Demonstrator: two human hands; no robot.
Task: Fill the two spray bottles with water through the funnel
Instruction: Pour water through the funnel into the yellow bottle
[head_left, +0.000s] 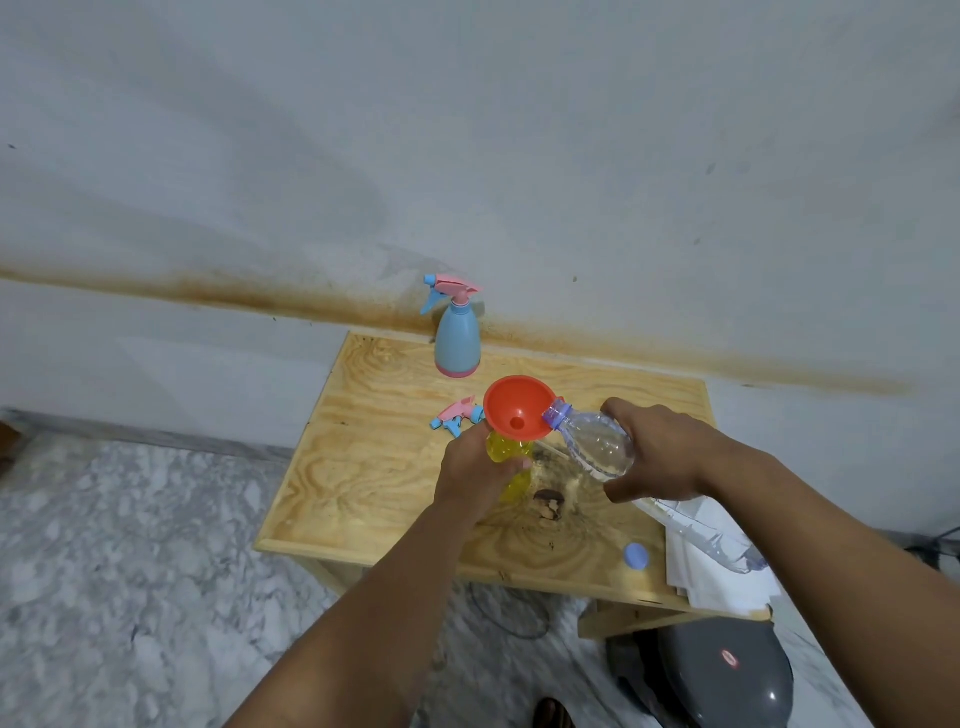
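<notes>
Two hands busy | left hand (470, 475) grips yellow bottle (511, 470) | right hand (657, 452) tips water bottle (597, 441) into funnel (514, 405)

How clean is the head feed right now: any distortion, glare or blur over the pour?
Head view: wide-angle bowing at the edges, with the table skewed; soft, even light, no hard shadows; the orange funnel and yellow spray bottle read sharp; small highlights on the clear water bottle, so its water level is unclear.

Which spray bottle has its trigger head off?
The yellow spray bottle, held by the left hand with the funnel in its neck; the blue spray bottle keeps its head.
</notes>
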